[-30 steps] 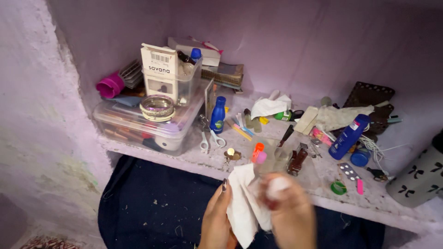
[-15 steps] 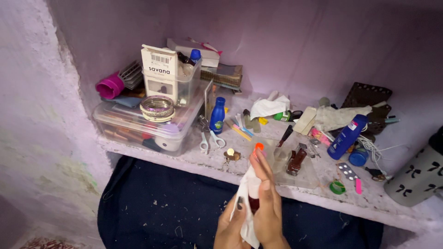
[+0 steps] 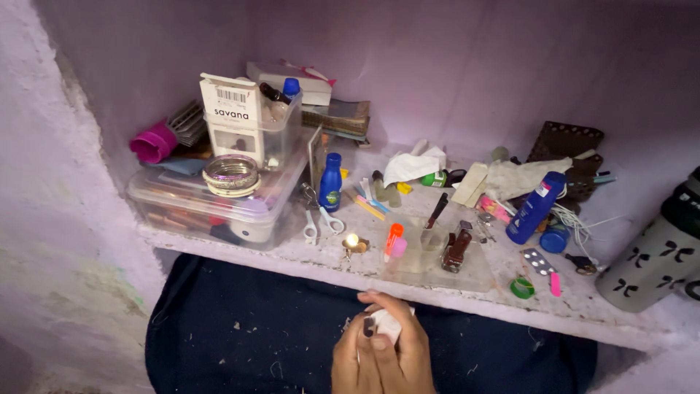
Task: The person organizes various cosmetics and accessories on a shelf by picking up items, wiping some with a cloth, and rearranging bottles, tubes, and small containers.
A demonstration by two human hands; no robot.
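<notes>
While below cluttered shelf [image 3: 467, 292], left hand [image 3: 357, 361], right hand [image 3: 408, 357] clamped together on white cloth [image 3: 386, 323].

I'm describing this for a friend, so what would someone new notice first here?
First, the cluttered shelf set in a lilac wall, strewn with small things. On its left stands a clear plastic box with bangles on top, and a blue bottle leans on the right. At the bottom, the left hand and right hand are cupped around a white cloth.
</notes>
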